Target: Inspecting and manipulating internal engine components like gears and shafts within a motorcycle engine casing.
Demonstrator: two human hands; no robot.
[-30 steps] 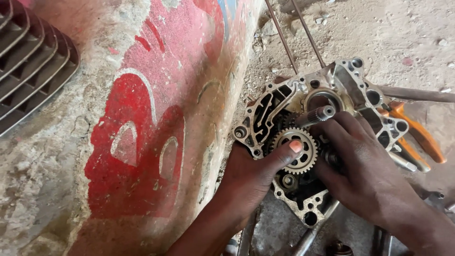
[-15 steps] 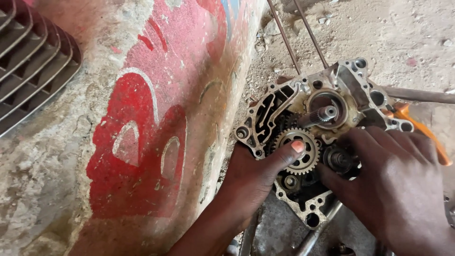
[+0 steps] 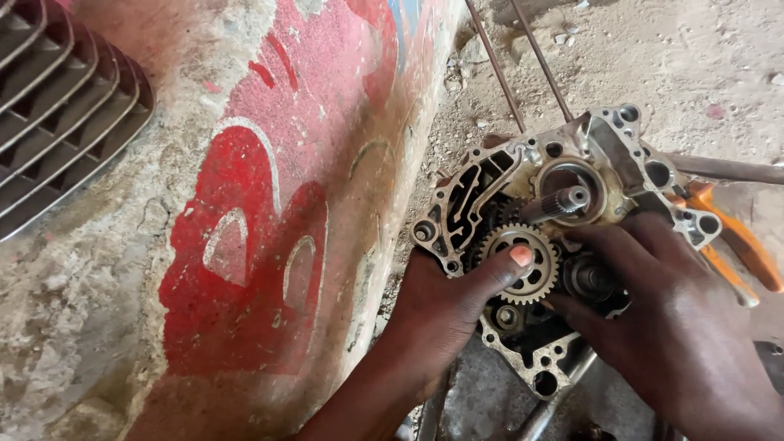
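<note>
Two bare hands worked on an opened engine case [image 3: 563, 245] lying on dusty ground.

The left hand [image 3: 445, 306] cupped the case's near-left edge from below, fingers curled under it, its thumb stretched out and pressed flat on the toothed gear [image 3: 523, 263] near the case's middle. The right hand [image 3: 678, 327] lay over the case's right half, fingers loosely bent and dipping into the gear cavity just right of that gear; whether they pinched anything could not be told. A splined shaft [image 3: 565, 200] stood up behind the gear. Orange-handled pliers [image 3: 739, 245] lay right of the case, a red-painted concrete block [image 3: 269, 212] to its left.
</note>
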